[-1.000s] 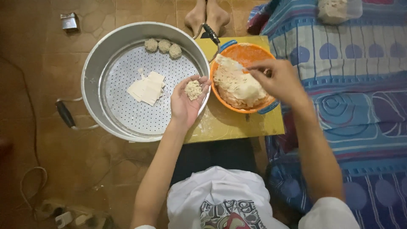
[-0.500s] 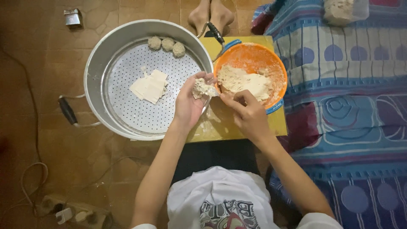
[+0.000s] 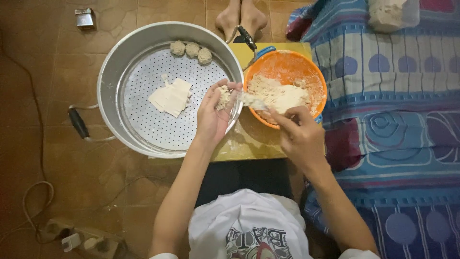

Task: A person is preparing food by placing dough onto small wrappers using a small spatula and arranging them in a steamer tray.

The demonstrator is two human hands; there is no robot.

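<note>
My hands work a pale filling mixture over a low yellow bench (image 3: 249,144) on a tiled floor.

My left hand (image 3: 213,115) is cupped palm-up over the rim of the large metal steamer tray (image 3: 110,91), its grip curled loosely around a small lump of mixture (image 3: 223,97). My right hand (image 3: 299,134) hovers at the near edge of the orange bowl (image 3: 311,76), its grip pinching a spoon (image 3: 251,100) loaded with more mixture and reaching toward my left palm. Inside the tray lie a stack of pale square wrappers (image 3: 171,97) and three finished balls (image 3: 191,49) in a row by the far wall. A patterned blue mattress (image 3: 397,120) lies just beside the bench.
</note>
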